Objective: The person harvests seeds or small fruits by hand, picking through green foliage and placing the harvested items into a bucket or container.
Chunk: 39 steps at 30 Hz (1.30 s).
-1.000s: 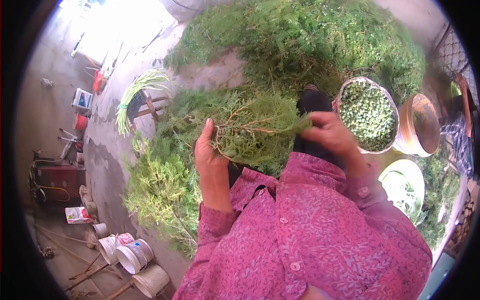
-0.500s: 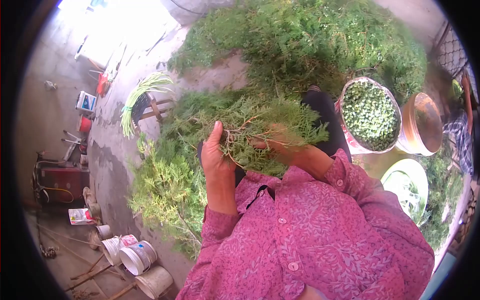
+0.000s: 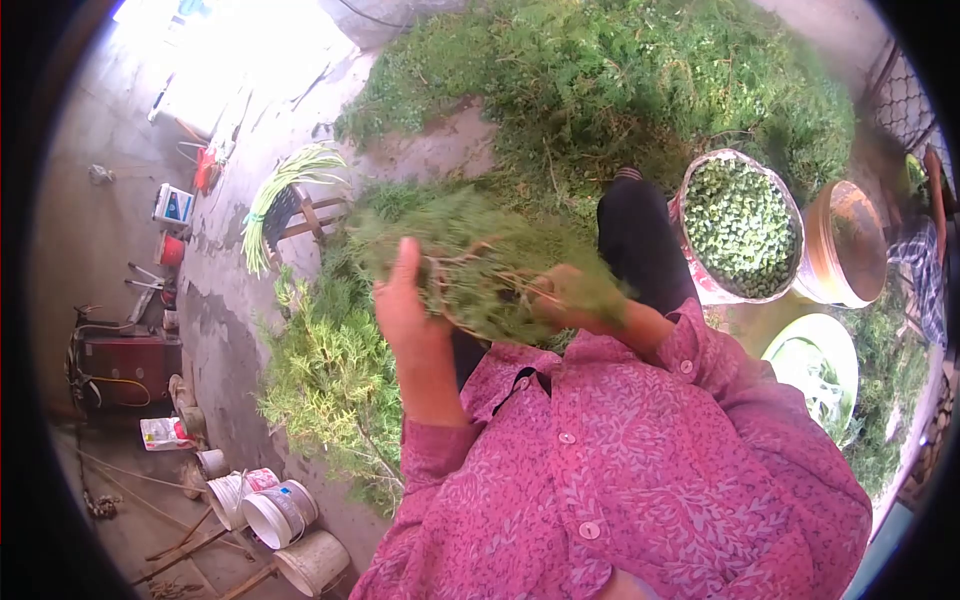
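2 bare hands hold 1 sprig bunch (image 3: 475, 262) of feathery green twigs at chest height, in front of the person's pink patterned shirt (image 3: 620, 470). The left hand (image 3: 408, 312) cups the bunch's left side, thumb up, fingers hidden behind the greens. The right hand (image 3: 563, 300) is clenched on the reddish stems at its right side. Both hands and the bunch are blurred.

Approx. centre-right, near the right hand, a round basin (image 3: 741, 226) is full of small green berries. Just beside it is 1 brown bowl (image 3: 846, 246), w/ a pale green bowl (image 3: 812, 366) below.

A big heap of cut greenery (image 3: 620, 80) fills the top. More sprigs (image 3: 320, 370) lie on the concrete floor (image 3: 215, 330) at left. Bottom left, several buckets (image 3: 272, 512).
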Each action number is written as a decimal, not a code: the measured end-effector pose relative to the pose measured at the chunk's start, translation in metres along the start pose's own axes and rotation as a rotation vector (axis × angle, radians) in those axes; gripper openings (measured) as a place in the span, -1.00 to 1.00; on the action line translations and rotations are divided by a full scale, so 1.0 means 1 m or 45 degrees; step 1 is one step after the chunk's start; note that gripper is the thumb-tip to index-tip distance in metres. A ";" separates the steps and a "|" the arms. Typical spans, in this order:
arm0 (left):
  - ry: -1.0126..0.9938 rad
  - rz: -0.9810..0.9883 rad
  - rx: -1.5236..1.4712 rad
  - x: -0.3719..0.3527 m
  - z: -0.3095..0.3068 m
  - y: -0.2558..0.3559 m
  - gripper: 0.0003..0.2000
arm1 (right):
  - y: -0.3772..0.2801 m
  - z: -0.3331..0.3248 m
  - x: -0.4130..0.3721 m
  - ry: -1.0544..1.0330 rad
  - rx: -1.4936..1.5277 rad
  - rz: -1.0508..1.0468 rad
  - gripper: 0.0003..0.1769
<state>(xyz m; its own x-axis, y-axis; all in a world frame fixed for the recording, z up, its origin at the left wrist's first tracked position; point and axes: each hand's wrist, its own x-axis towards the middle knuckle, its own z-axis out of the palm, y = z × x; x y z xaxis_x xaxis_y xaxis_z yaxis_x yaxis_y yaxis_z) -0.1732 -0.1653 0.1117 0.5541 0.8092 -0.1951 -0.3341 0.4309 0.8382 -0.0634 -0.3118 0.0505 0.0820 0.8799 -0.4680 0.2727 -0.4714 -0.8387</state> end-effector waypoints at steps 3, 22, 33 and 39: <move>0.046 0.071 -0.074 0.011 -0.003 0.016 -0.77 | 0.020 0.023 -0.008 -0.044 0.961 -0.017 -0.75; 0.152 0.420 0.149 0.000 0.002 -0.013 -0.82 | -0.035 0.013 -0.006 0.801 0.301 -0.588 -0.73; 0.516 0.438 0.427 0.006 0.002 0.007 -0.85 | -0.013 0.009 -0.010 0.791 0.336 -0.492 -0.84; 0.403 0.575 0.225 0.016 -0.006 0.003 -0.84 | -0.011 -0.001 -0.030 0.184 1.661 -0.521 -0.81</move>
<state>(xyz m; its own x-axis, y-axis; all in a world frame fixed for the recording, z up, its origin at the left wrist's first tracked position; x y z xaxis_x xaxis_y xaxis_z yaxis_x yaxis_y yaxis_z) -0.1702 -0.1486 0.1078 0.1222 0.9891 0.0817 -0.3367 -0.0362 0.9409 -0.0681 -0.3333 0.0736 0.3346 0.9285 -0.1610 -0.7819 0.1782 -0.5974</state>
